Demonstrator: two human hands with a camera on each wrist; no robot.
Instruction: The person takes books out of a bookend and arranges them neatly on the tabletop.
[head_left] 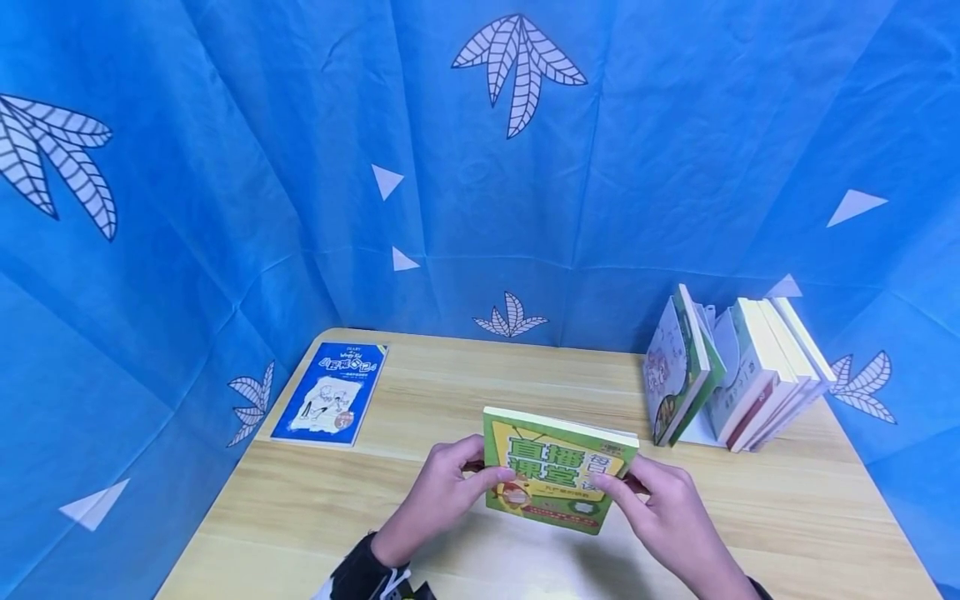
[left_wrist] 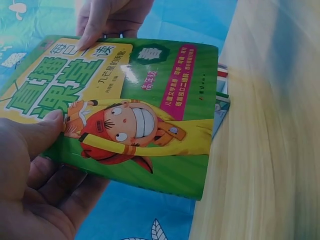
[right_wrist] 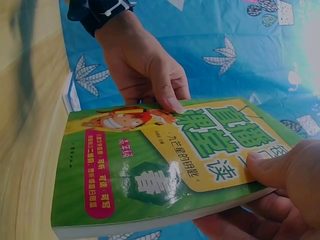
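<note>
A green and yellow book [head_left: 551, 479] with large green characters on its cover is held up over the near middle of the table, tilted. My left hand [head_left: 457, 483] grips its left edge, thumb on the front cover and fingers behind. At the opposite edge my right hand [head_left: 663, 508] pinches it the same way. In the left wrist view, a grinning cartoon child in a red cap shows on the book's cover [left_wrist: 145, 130]. The right wrist view shows the white page edges along the near side of the book [right_wrist: 150, 225].
A blue book [head_left: 330, 393] lies flat at the table's [head_left: 465, 375] back left corner. Toward the back right, several upright books [head_left: 772, 375] lean rightward in a stand, and a green-edged book [head_left: 675, 367] stands at its left. Blue patterned cloth [head_left: 480, 183] hangs behind.
</note>
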